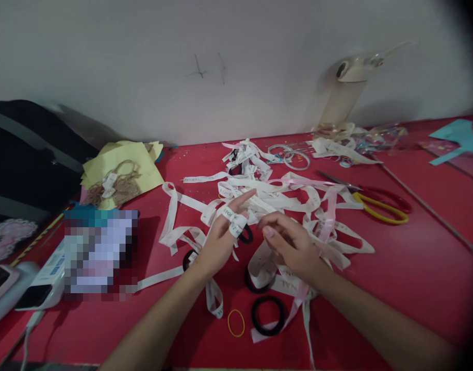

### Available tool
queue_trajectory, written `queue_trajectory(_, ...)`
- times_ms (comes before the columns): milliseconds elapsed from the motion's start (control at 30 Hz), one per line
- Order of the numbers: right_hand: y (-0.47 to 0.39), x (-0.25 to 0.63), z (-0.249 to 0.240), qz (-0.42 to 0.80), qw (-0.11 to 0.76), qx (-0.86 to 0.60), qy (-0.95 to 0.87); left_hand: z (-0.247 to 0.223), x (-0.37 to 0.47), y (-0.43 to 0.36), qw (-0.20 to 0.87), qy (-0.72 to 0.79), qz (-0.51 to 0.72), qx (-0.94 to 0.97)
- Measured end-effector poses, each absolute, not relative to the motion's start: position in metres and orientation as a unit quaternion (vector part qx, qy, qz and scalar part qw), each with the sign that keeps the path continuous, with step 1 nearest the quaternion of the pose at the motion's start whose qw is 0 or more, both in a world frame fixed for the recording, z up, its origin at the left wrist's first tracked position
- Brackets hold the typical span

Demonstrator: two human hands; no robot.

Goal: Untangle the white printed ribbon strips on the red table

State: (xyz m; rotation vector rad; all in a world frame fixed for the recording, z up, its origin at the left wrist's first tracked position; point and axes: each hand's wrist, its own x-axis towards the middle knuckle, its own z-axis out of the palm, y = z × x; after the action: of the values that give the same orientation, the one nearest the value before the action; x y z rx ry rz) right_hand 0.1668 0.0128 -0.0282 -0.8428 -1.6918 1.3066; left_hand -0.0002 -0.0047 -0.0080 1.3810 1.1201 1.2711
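White printed ribbon [238, 224] is looped round the fingers of my left hand [221, 234], whose index finger points out; a black hair tie [245, 234] hangs beside it. My right hand [292, 242] is just to the right, its thumb and fingers bent together near a ribbon loop; whatever is between the fingertips is too small to tell. Below it lie a wide ribbon [261, 263], a black ring-shaped hair tie [267, 315] and a yellow rubber band [236, 323]. Tangled white ribbons [275, 198] and a pink ribbon [329, 216] spread beyond both hands.
Scissors [381, 206] with yellow and red handles lie at the right on the red table [422, 268]. Yellow paper [143, 170] with twine, a blurred phone-like item [100, 252] and white devices [46, 288] stand left. A clear bottle [344, 98] is against the wall.
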Motion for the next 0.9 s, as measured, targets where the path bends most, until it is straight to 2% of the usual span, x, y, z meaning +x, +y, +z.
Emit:
queue_trajectory(233,0.011,0.168,-0.023,0.418,0.374,-0.270,-0.782,-0.008,-0.002,-0.008,0.412,0.458,0.429,0.661)
queue_trajectory(500,0.017,0.166,-0.035,0.368,0.360,-0.349,-0.783,-0.005,0.001,-0.008,0.411,0.426,0.397,0.701)
queue_trajectory(767,0.016,0.165,-0.032,0.499,0.391,-0.340,-0.694,-0.005,0.001,-0.008,0.306,0.482,0.345,0.745)
queue_trajectory(900,0.018,0.168,-0.034,0.521,0.381,-0.318,-0.694,-0.003,0.001,-0.010,0.298,0.489,0.307,0.761)
